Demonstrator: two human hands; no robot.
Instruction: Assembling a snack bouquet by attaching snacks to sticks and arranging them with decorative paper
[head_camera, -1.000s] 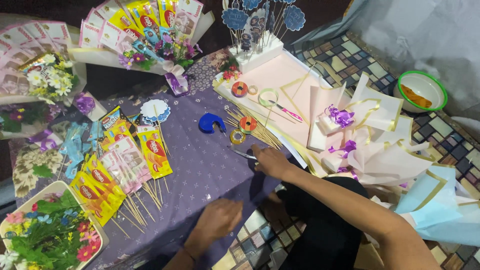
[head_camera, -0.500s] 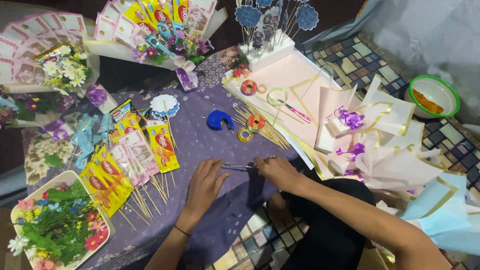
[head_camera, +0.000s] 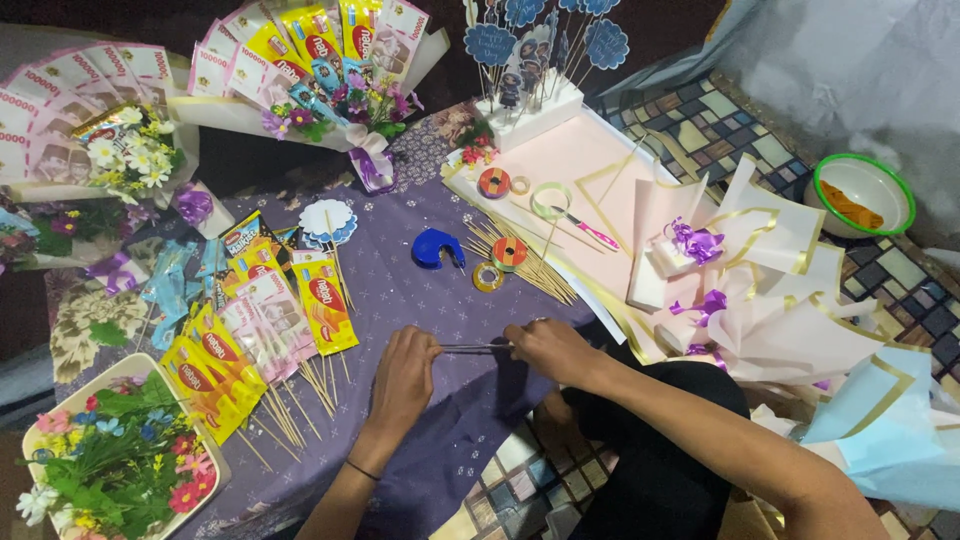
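A thin stick (head_camera: 475, 348) is pinched at both ends over the purple cloth (head_camera: 400, 300).
It is held level between the fingertips of the left hand (head_camera: 405, 370) and the right hand (head_camera: 552, 348), with more sticks (head_camera: 520, 268) and a blue tape holder (head_camera: 436, 248) lying beyond.

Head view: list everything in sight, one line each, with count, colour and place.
purple cloth: one, under the work
thin stick: one, dark, between both hands
snack packets on skewers: several, yellow and pink, left of centre
blue tape dispenser: one, centre
tape rolls: about five, orange and clear, right of the dispenser
bare skewers: a heap, tan, centre
pink wrapping paper: many sheets, right
flower tray: one, bottom left
green-rimmed bowl: one, far right
left hand: pinching the stick
right hand: pinching the other end
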